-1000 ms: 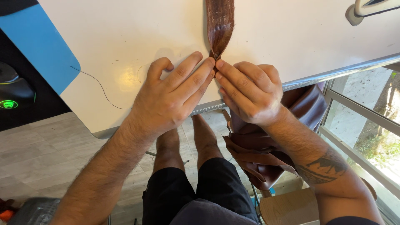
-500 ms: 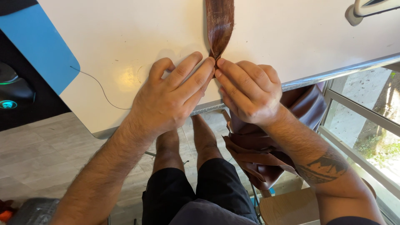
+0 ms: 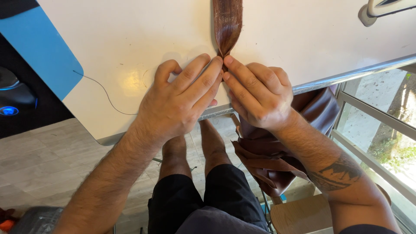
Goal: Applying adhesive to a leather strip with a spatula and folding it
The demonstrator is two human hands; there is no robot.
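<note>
A: Hands?
B: Left hand (image 3: 180, 102) and right hand (image 3: 259, 95) are lying knuckles-up, fingertips meeting on the brown strip (image 3: 227, 24)'s pointed end.
A: Grip?
B: Both are pinching it narrowly. The strip is lying flat on the white table (image 3: 130, 34).

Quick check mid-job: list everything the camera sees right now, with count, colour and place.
leather strip: 1, brown, on table, top centre, near end under both hands' fingertips
table: 1, white, metal edge
thread: 1, dark, on table, left
mat: 1, blue, far left
mouse: 1, black, blue light, left edge
leather pile: 1, brown, below table, right
left hand: 1, pressing strip end
right hand: 1, pinching strip end
</note>
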